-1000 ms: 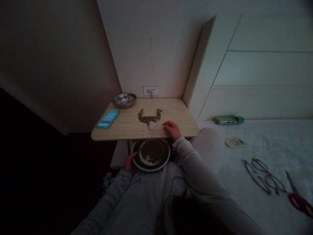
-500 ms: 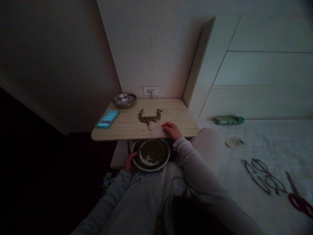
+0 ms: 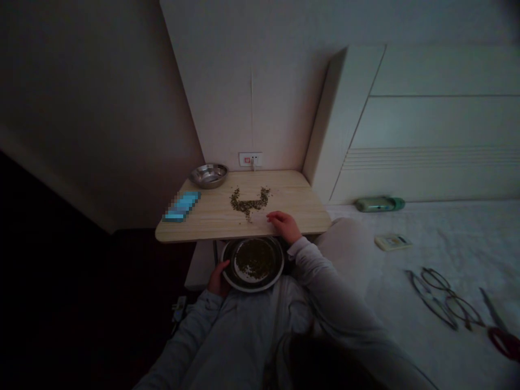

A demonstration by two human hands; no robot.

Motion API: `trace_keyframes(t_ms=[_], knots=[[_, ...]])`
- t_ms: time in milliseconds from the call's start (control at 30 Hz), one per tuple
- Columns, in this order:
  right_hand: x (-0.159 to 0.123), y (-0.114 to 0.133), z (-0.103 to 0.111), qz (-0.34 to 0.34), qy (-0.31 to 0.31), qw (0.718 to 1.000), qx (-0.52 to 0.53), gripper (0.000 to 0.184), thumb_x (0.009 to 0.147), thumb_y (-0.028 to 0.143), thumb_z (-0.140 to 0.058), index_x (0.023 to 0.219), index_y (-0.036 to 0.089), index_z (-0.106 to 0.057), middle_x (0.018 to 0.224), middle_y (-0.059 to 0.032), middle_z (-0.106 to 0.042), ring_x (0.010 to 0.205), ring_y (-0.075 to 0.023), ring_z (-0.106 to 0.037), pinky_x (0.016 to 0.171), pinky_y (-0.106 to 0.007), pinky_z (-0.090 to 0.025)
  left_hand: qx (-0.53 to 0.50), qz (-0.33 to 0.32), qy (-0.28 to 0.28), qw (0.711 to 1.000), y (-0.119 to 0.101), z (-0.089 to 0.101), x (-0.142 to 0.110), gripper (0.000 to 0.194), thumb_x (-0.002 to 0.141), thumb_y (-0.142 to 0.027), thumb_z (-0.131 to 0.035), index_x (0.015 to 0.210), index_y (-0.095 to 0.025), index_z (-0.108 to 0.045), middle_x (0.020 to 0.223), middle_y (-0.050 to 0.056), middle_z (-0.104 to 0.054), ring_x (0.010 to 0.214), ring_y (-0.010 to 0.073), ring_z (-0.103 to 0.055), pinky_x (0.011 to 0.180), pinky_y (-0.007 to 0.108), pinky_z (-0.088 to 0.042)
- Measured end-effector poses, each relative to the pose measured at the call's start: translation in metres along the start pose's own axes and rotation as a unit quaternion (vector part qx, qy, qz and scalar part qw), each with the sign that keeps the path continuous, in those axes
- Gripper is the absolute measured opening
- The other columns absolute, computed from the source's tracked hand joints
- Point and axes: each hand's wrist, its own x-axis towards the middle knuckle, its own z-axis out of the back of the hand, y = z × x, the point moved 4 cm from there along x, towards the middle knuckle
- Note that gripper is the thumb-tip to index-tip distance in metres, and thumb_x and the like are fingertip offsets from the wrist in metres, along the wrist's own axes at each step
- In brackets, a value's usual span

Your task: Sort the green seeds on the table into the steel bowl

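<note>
My left hand (image 3: 219, 278) grips the left rim of a round metal basin (image 3: 252, 288) above my lap, with the thumb over the edge. Dark green-brown bits (image 3: 257, 258) cover much of the basin's floor. My right hand (image 3: 285, 226) is over the front edge of a small wooden table (image 3: 292, 189), with thumb and fingers pinched together. The thin pale piece in this pinch hardly stands out against the wood. Left of these fingers, similar small dried bits (image 3: 246, 206) lie in a rough U-shaped heap with a tail toward the basin.
A shiny metal bowl (image 3: 209, 176) and a blurred-out phone-like object (image 3: 182, 207) are on the table's left side. On the bed (image 3: 406, 222) at right lie a green bottle (image 3: 379, 204), a pale box (image 3: 392, 242), glasses (image 3: 436, 298) and red-handled scissors (image 3: 504, 342). A wall socket (image 3: 251, 159) is behind.
The whole view has shifted slightly. The pale piece at my right fingers showed clearly before and hardly shows now. My left hand still holds the basin; the heap looks much the same.
</note>
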Motion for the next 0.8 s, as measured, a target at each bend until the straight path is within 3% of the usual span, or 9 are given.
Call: trace_keyframes(t_ms=[233,433,667,800], knots=[[-0.021,0.006,-0.012,0.029,0.025,0.992,-0.117,0.021,0.072,0.025,-0.05,0.083,0.018,-0.067,0.074,-0.0032,-0.067,0.067,-0.0144,-0.057,0.072,-0.03,-0.044,-0.008,0.033,-0.007,0.999,0.001,-0.005,-0.005,0.026,0.074,-0.012,-0.048,0.054,-0.013,-0.064,0.054,0.005,-0.065,0.072,0.0212,-0.064,0.071,0.03,-0.048],[-0.03,0.007,-0.012,0.059,-0.011,0.982,-0.177,0.023,0.074,0.023,-0.047,0.085,0.018,-0.067,0.081,-0.0049,-0.067,0.067,-0.0136,-0.056,0.07,-0.028,-0.045,-0.002,0.056,-0.005,0.998,0.0,-0.009,-0.011,0.032,0.078,-0.014,-0.043,0.054,-0.014,-0.065,0.05,0.005,-0.063,0.074,0.0227,-0.064,0.069,0.031,-0.049],[-0.036,0.003,0.002,0.057,-0.042,0.978,-0.196,0.023,0.072,0.021,-0.047,0.084,0.016,-0.066,0.08,-0.0069,-0.067,0.071,-0.0156,-0.058,0.073,-0.029,-0.045,-0.01,0.017,-0.032,0.999,-0.002,-0.007,-0.011,0.033,0.077,-0.009,-0.045,0.048,-0.015,-0.06,0.044,0.0,-0.06,0.05,0.014,-0.058,0.06,0.025,-0.047],[-0.034,0.001,0.016,0.056,-0.058,0.971,-0.223,0.024,0.073,0.022,-0.045,0.085,0.016,-0.066,0.077,-0.0063,-0.067,0.068,-0.0158,-0.058,0.072,-0.03,-0.044,-0.01,0.031,-0.011,0.999,0.0,-0.008,-0.01,0.03,0.077,-0.011,-0.045,0.054,-0.014,-0.063,0.049,0.002,-0.064,0.058,0.0164,-0.062,0.063,0.026,-0.049]])
